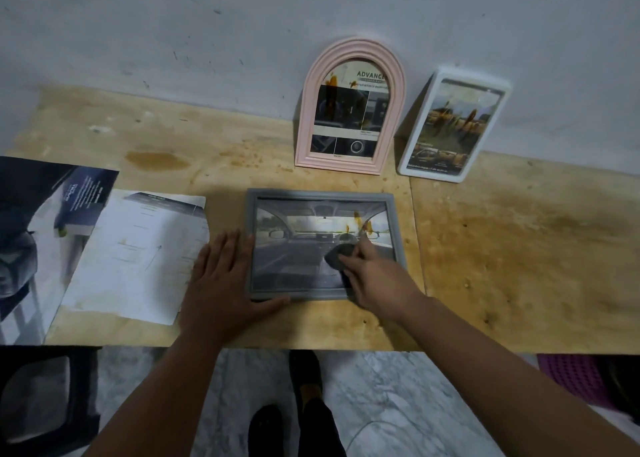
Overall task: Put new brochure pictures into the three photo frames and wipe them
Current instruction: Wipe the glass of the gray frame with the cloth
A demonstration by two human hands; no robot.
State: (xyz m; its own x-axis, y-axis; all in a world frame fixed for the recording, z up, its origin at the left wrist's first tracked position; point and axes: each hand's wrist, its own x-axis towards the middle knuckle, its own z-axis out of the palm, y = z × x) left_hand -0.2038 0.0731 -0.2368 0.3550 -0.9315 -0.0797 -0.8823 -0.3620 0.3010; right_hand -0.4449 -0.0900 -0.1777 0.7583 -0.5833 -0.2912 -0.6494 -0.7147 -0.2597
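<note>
The flat grey rectangular photo frame (323, 245) lies near the table's front edge, below the pink arched frame (349, 106) and white frame (453, 127) leaning on the far wall. The left hand (221, 273), fingers straight, steadies its left rim; the right hand (374, 276) pinches a dark cloth (337, 256) on the glazing. Likely light, rigid and breakable; hold by the rim.

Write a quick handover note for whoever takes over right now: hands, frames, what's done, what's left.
Left hand lies flat, steadying the grey frame's left edge. Right hand presses a dark cloth on its glass.
Grey frame lies flat on the table; pink arched frame and white frame lean against the wall.
All three hold pictures.
Left: orange smears show on all three.
</note>
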